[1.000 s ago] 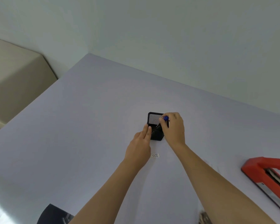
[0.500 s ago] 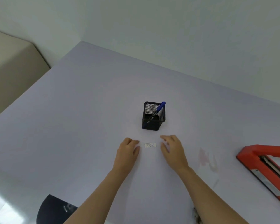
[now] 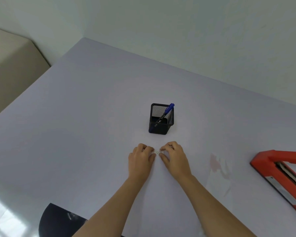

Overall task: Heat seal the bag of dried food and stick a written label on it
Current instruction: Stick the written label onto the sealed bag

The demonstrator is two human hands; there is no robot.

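A small white written label (image 3: 157,152) lies on the pale lilac table (image 3: 92,117) just in front of me. My left hand (image 3: 141,157) pinches its left end and my right hand (image 3: 173,155) pinches its right end, fingers curled. Behind it stands a black mesh pen holder (image 3: 161,119) with a blue pen (image 3: 167,110) leaning inside. A clear plastic bag (image 3: 219,170) with faint pinkish contents lies flat to the right, hard to make out. The red heat sealer (image 3: 280,171) sits at the right edge, partly cut off.
A dark rounded object (image 3: 58,221) shows at the table's near edge, lower left. A beige cabinet (image 3: 12,65) stands beyond the table's left side. Pale walls meet at the table's far corner.
My right hand dropped the blue pen into the holder, and both hands drew back from the holder. They have now closed on the two ends of the label.
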